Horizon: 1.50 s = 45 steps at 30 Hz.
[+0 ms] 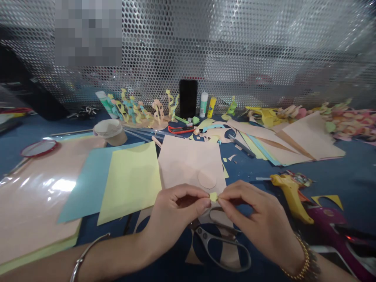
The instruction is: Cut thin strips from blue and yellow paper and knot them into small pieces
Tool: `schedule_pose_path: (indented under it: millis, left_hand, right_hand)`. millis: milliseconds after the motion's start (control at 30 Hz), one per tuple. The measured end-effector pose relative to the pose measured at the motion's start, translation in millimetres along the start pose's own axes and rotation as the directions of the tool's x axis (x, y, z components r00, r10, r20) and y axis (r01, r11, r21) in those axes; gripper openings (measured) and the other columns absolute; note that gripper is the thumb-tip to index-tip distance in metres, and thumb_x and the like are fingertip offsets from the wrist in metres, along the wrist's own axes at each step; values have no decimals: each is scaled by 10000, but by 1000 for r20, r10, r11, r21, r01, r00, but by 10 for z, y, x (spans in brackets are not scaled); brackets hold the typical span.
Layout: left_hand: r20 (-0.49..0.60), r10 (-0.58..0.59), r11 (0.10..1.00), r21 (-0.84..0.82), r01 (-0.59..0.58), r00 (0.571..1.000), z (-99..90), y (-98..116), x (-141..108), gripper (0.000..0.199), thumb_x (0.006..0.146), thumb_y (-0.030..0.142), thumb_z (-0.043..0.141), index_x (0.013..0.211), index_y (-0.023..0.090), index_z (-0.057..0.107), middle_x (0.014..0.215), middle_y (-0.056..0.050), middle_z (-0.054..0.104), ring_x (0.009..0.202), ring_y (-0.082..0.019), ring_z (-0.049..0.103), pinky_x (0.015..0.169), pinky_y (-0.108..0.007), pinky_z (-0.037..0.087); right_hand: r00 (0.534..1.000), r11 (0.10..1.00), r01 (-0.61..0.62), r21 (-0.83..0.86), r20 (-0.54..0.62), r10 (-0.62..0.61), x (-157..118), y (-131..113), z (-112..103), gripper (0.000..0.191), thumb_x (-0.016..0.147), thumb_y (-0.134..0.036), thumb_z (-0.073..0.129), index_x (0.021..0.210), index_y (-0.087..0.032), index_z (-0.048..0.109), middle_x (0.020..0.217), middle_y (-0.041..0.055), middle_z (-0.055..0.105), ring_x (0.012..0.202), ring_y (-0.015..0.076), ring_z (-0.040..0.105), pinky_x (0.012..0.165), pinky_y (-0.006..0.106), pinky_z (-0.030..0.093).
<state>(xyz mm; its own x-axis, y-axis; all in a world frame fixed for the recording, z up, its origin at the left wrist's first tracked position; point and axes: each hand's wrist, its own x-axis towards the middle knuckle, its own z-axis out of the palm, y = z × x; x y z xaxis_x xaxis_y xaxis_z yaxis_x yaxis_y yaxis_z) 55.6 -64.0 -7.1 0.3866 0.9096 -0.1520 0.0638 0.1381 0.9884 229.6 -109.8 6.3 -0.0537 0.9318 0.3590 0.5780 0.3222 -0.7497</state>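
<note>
Left hand (176, 207) and right hand (252, 213) pinching a small yellow paper scrap (213, 197), scissors (223, 250) below, glue stick (203, 104) label unreadable

Okay, so all the attention here is on one tiny scrap of pale yellow paper (213, 197), and I mean tiny. It's pinched from both sides, up off the table, with the left hand (177, 211) coming in on one side and the right hand (252, 219) on the other. Both hands are curled in close around it, almost meeting, so you only catch a small bit of the paper between them. What shows looks kinda irregular, maybe creased or folded, with uneven edges, but it's too small and too covered up to say for sure.
</note>
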Motion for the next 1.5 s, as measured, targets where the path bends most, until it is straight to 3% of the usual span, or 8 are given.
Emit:
schedule_pose_path:
  millis: [200, 400, 633, 933, 1200, 1400, 1500]
  left_hand:
    - [-7, 85, 994, 71, -85, 996, -10, 3, -7, 42, 742, 216, 697, 719, 182, 707, 719, -19, 709, 642, -145, 646, 559, -206, 543]
    - [18, 158, 976, 146, -159, 987, -31, -1, -6, 51, 775, 178, 655, 733, 185, 683, 725, -10, 695, 625, -126, 626, 556, -194, 520]
    - [33, 279, 943, 176, -281, 960, -52, -26, 8, 83, 805, 154, 632, 775, 212, 684, 785, 8, 699, 705, -108, 631, 638, -176, 505]
    - [74, 370, 882, 284, -376, 926, -64, -13, -20, 111, 816, 140, 623, 797, 229, 686, 819, -2, 709, 742, -132, 650, 663, -211, 513]
    - [92, 472, 802, 368, -470, 877, -70, 2, -6, 128, 800, 101, 632, 797, 218, 684, 813, -3, 725, 758, -128, 669, 690, -194, 534]
    - [109, 581, 736, 352, -578, 807, -64, -10, 6, 157, 772, 44, 635, 789, 192, 686, 788, 3, 723, 745, -97, 672, 696, -144, 534]
    - [98, 560, 768, 311, -560, 823, -52, -20, -1, 158, 773, 47, 636, 811, 193, 684, 812, 5, 717, 748, -87, 674, 691, -127, 540]
  right_hand:
    - [994, 994, 103, -37, -25, -104, -49, 23, 20, 164, 776, -51, 597, 819, -201, 650, 773, -2, 661, 693, 116, 633, 613, 201, 506]
    - [992, 991, 126, -51, -18, -127, -36, -2, 8, 164, 778, -58, 603, 810, -206, 667, 757, 3, 680, 698, 132, 651, 619, 210, 527]
    - [997, 998, 52, -23, -55, -53, 11, -9, -56, 127, 791, -100, 636, 824, -208, 695, 779, 6, 688, 670, 119, 647, 600, 181, 531]
    - [986, 985, 163, -61, -28, -165, 8, -4, -58, 142, 788, -67, 643, 830, -193, 693, 782, -3, 689, 713, 100, 644, 684, 159, 520]
    - [972, 963, 236, -133, 17, -235, -33, 14, -53, 160, 822, -65, 588, 880, -195, 663, 810, 6, 680, 753, 108, 641, 712, 163, 510]
    - [979, 973, 205, -105, 19, -204, -48, 12, -28, 139, 809, -62, 578, 822, -188, 636, 776, 1, 669, 721, 102, 635, 645, 155, 498]
    - [981, 976, 192, -106, -21, -195, -37, 0, -17, 135, 796, -62, 586, 801, -185, 640, 750, -2, 666, 687, 96, 635, 611, 147, 494]
